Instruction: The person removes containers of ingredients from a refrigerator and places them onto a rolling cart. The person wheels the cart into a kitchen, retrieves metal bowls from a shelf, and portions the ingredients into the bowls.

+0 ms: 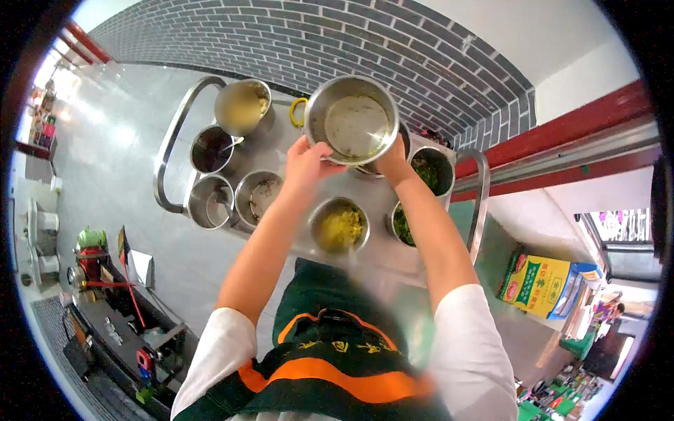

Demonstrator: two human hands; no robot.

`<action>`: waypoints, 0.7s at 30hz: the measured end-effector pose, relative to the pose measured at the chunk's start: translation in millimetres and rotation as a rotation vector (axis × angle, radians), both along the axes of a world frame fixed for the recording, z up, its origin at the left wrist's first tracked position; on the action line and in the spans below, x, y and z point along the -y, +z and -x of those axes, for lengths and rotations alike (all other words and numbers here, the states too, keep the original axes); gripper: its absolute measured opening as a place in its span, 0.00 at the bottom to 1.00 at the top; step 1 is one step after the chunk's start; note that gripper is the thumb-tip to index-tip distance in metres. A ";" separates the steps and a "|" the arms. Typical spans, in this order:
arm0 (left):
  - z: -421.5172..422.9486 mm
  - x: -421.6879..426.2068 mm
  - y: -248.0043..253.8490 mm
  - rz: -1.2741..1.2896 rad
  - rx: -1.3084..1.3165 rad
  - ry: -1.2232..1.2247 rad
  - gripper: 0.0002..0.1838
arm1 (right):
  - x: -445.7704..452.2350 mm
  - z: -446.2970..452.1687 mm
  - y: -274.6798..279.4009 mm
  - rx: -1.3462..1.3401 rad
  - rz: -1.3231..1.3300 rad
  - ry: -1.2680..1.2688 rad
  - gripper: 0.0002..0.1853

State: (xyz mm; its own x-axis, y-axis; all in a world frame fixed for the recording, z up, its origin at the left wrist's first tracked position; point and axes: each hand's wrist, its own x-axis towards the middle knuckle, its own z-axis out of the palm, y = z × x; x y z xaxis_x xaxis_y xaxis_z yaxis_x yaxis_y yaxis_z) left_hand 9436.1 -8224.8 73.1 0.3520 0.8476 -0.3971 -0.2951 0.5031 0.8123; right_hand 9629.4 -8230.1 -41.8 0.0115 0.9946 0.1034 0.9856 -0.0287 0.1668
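Note:
Both hands hold a round stainless steel pot over the far side of a steel cart. It is tilted towards me; greenish-yellow bits cling inside. My left hand is closed on its near left edge, thumb on the rim. My right hand grips the right side, its fingers partly hidden. Below stands a pot of chopped yellow food. Pots of green leafy food stand to the right, one largely covered by my right forearm. Another pot sits partly behind the held one.
On the cart's left are a pot with pale food, a dark-filled pot with a spoon, and two pots with little inside. A yellow ring lies near the wall. Curved rails bound the cart. A yellow-green box stands right.

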 end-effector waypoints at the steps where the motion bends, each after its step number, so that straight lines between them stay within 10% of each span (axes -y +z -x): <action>1: -1.3 -4.1 -0.6 0.007 0.006 0.009 0.12 | 0.6 -3.3 -5.3 0.006 0.007 0.009 0.17; 6: -11.5 -19.5 -7.8 -0.032 -0.054 -0.068 0.12 | 40.3 2.5 64.2 -0.119 0.482 -0.089 0.09; 15: -61.2 8.2 -54.6 -0.408 -0.677 -0.020 0.07 | 159.5 -43.3 186.7 -0.760 0.049 -0.621 0.13; 21: -68.1 8.0 -71.7 -0.485 -0.748 -0.008 0.10 | 75.1 -32.2 131.2 -0.581 0.238 -0.366 0.12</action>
